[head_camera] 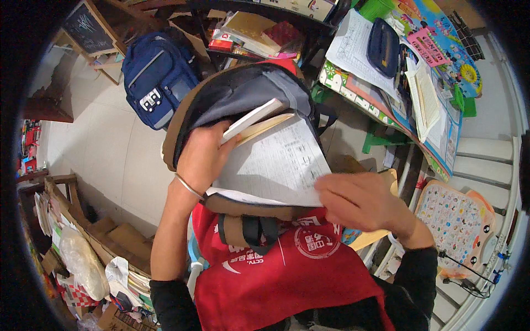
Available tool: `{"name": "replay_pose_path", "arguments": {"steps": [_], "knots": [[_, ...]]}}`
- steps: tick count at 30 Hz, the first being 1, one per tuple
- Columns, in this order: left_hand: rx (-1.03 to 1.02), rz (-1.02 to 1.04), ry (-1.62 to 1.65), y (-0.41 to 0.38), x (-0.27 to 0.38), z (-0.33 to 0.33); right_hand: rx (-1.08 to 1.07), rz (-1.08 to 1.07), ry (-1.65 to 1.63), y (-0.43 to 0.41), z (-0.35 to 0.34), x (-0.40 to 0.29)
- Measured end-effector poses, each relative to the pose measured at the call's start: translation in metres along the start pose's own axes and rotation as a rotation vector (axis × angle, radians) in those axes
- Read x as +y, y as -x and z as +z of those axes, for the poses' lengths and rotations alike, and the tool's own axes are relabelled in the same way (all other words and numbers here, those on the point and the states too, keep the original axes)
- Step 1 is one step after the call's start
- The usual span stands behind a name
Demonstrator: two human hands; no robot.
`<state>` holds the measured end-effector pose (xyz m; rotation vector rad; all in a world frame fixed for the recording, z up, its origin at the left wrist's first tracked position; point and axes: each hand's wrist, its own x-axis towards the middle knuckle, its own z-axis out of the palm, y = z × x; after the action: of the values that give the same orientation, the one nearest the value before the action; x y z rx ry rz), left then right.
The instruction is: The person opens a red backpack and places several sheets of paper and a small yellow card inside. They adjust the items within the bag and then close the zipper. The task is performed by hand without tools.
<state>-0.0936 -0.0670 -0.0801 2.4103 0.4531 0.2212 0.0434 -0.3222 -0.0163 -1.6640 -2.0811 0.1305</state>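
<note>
A brown backpack [248, 205] with a grey lining [236, 97] gapes open in front of me, its carry strap [248, 233] towards my body. Inside it, my left hand [205, 155] grips a book or booklet [254, 120] with pale page edges. Just beside that stands a second, yellowish booklet [265, 129]. A large printed paper sheet [273, 165] lies across the opening, with my right hand [358, 200] closed on its near right corner. The right hand is slightly blurred. Lower parts of the books are hidden by the sheet and the left hand.
A blue backpack [159, 82] stands on the tiled floor beyond. At the right, a small table [352, 93] bears papers, a dark pencil case [383, 47] and open books. A shelf [256, 56] holds books. Boxes of papers [124, 231] sit at the left. A red apron [285, 269] covers my lap.
</note>
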Motion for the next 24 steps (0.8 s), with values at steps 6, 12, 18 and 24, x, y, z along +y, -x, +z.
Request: {"name": "replay_pose_path", "arguments": {"steps": [6,12,18,24], "knots": [[0.003,0.016,0.002,0.0,-0.005,0.006,0.013,0.056,-0.051,0.023,-0.022,-0.026],[-0.012,0.023,-0.007,0.006,-0.009,0.006,0.476,0.398,0.118,0.056,-0.048,-0.033],[0.12,0.278,-0.09,0.009,-0.041,0.024,1.122,1.123,-0.268,0.09,-0.1,0.015],[0.005,0.087,-0.095,0.005,-0.006,0.004,1.435,1.076,-0.167,0.162,-0.138,0.079]]}}
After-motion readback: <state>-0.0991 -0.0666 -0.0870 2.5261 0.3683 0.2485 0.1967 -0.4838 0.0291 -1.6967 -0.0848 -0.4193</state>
